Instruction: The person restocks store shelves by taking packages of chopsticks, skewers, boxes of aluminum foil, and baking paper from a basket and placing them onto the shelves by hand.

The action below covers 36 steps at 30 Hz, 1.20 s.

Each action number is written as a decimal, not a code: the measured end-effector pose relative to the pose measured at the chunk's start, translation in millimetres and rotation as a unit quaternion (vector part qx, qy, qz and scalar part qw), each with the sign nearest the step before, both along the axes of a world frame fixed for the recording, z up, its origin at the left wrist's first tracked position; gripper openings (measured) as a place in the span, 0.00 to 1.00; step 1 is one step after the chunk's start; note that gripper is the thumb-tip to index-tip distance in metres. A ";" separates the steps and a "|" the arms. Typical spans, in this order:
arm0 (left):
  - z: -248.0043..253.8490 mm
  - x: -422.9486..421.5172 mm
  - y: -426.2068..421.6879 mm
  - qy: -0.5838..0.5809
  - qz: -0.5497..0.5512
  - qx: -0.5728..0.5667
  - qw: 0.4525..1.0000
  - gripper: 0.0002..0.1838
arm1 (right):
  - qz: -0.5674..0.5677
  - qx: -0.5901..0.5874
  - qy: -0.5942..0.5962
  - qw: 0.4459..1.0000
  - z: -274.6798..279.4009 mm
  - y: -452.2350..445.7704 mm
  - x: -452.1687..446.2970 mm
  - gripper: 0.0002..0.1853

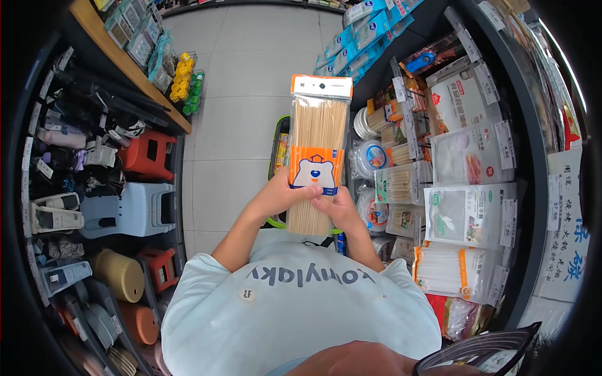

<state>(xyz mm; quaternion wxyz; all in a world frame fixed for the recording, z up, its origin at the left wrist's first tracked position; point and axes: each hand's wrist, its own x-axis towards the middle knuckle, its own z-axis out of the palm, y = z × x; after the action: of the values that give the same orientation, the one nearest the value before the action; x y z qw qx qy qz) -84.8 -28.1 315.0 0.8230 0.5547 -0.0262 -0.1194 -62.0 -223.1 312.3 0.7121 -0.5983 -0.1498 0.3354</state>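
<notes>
The label-fronted pack of bamboo skewers [320, 128] is off the display and held up between both hands, looking unopened, and it has not been put into the green-rimmed basket [271, 166], which sits lower down, beyond the hands and partly hidden by them and the pack. The left hand [280, 191] is partly closed around the pack's left edge, its thumb across the orange label; the right hand [338, 205] is likewise curled at the right edge, thumb on the front, with most fingers of both hidden behind. Another skewer pack [397, 184] hangs right of the right hand.
</notes>
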 end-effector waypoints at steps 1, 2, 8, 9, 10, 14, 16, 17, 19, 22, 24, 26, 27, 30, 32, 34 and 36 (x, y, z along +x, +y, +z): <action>0.3 0.2 0.6 0.008 -0.013 0.016 1.000 0.18 | -0.002 0.001 -0.006 1.000 -1.8 0.4 -0.3 0.17; 0.6 0.4 1.5 0.009 -0.012 0.014 1.000 0.18 | -0.003 0.003 -0.011 1.000 -2.5 1.4 -0.3 0.17; 1.1 1.2 5.6 0.019 -0.026 -0.033 0.999 0.21 | 0.004 -0.015 -0.027 1.000 2.3 7.0 2.0 0.17; 0.4 1.6 6.9 0.023 -0.026 -0.045 0.998 0.22 | 0.004 -0.017 -0.026 1.000 1.4 7.6 1.8 0.17; -0.2 1.3 7.9 0.026 -0.026 -0.055 0.998 0.23 | 0.005 -0.020 -0.027 0.999 0.4 8.2 1.6 0.17; -1.2 -2.1 10.4 0.034 -0.030 -0.069 0.997 0.22 | 0.002 -0.017 -0.057 0.998 6.8 15.5 1.0 0.16; -0.9 -3.3 11.5 0.028 -0.030 -0.086 0.995 0.23 | 0.011 -0.021 -0.063 0.998 4.9 15.8 1.7 0.16; 0.1 -3.9 12.0 0.028 -0.030 -0.086 0.995 0.23 | 0.020 -0.026 -0.069 0.997 4.0 15.2 1.9 0.16; 3.3 -4.8 13.5 0.034 -0.029 -0.088 0.995 0.23 | 0.032 -0.035 -0.046 0.998 2.6 12.7 2.0 0.18; 7.8 -5.8 15.5 0.027 -0.026 -0.074 0.997 0.24 | 0.039 -0.039 -0.031 0.998 4.6 14.8 1.0 0.18; 4.8 -6.3 16.8 0.019 -0.027 -0.068 0.997 0.23 | 0.034 -0.033 -0.039 0.998 8.0 17.7 -0.4 0.17; 3.8 -7.2 17.4 0.012 -0.028 -0.063 0.998 0.23 | 0.029 -0.015 -0.023 0.999 10.6 19.9 -2.0 0.18; 4.6 -7.4 17.3 0.005 -0.024 -0.058 0.998 0.23 | 0.029 -0.015 -0.023 0.999 11.1 20.7 -2.3 0.18; 3.7 -7.8 18.4 -0.005 -0.024 -0.036 0.999 0.23 | 0.029 -0.010 -0.037 0.999 11.1 21.1 -1.6 0.19; 2.3 -7.9 19.1 -0.009 -0.027 -0.020 0.999 0.23 | 0.049 -0.017 -0.023 0.998 9.6 18.3 0.2 0.19; 0.8 -8.0 19.4 -0.007 -0.039 -0.028 0.999 0.24 | 0.052 -0.018 -0.023 0.998 5.3 17.0 1.3 0.19; 2.7 -7.4 21.4 0.004 -0.043 -0.036 0.998 0.24 | 0.056 -0.018 -0.023 0.998 3.0 17.5 1.5 0.19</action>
<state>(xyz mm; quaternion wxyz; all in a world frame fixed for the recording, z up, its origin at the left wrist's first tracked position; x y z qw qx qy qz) -92.2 -6.7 317.6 0.8369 0.5222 -0.0509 -0.1559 -60.5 -205.6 315.3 0.6777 -0.6094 -0.1929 0.3634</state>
